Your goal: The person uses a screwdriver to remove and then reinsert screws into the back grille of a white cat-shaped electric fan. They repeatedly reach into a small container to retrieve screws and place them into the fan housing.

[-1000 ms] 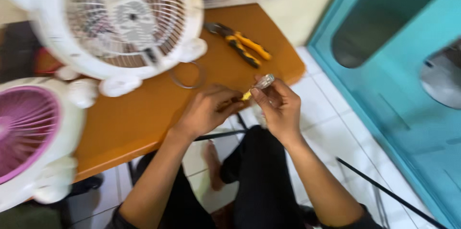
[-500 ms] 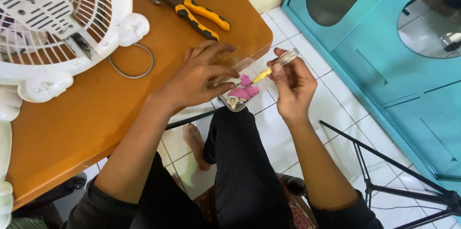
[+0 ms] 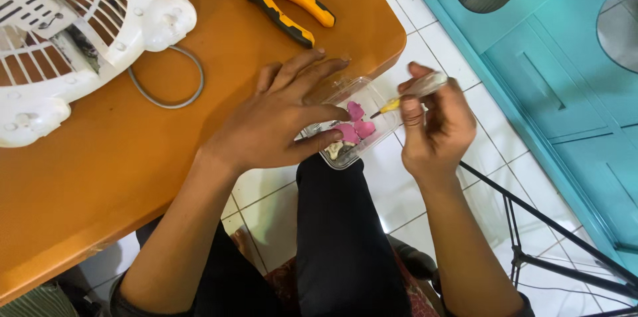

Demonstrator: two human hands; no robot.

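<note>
Center frame, our left hand (image 3: 279,121) pins clear plastic tray (image 3: 352,124) w/ pink bits at table edge (image 3: 372,58); right hand (image 3: 432,124) fingers pinch small screwdriver (image 3: 412,94), tip poking in.

Clear plastic box (image 3: 352,127) of pink pieces, tilted at the worktop's edge; clear-handled yellow screwdriver (image 3: 412,93) pointing into it
</note>
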